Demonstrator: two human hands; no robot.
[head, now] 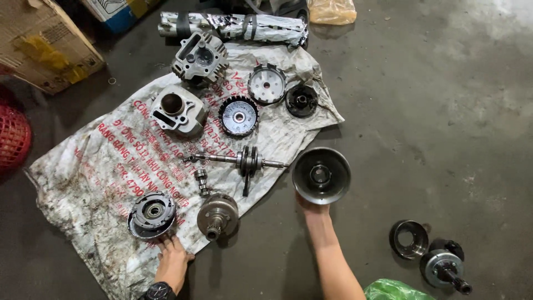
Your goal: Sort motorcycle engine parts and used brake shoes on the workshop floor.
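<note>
My right hand (pixel 312 206) grips the near rim of a round grey metal drum (pixel 321 175), held at the edge of a dirty white sack (pixel 105 183) spread on the concrete floor. My left hand (pixel 172 260) rests flat on the sack's near edge, fingers apart, just below a round clutch assembly (pixel 151 214). Beside that lies a rotor-like part (pixel 217 216). A crankshaft (pixel 244 161) lies across the sack's middle, with a small camshaft (pixel 202 181) near it.
Farther back on the sack lie a cylinder block (pixel 177 110), a cylinder head (pixel 200 58), and three round clutch parts (pixel 239 116). Two more metal parts (pixel 438 261) sit on the floor at right beside a green bag (pixel 391 290). Cardboard box (pixel 44 47) and red basket (pixel 12 136) at left.
</note>
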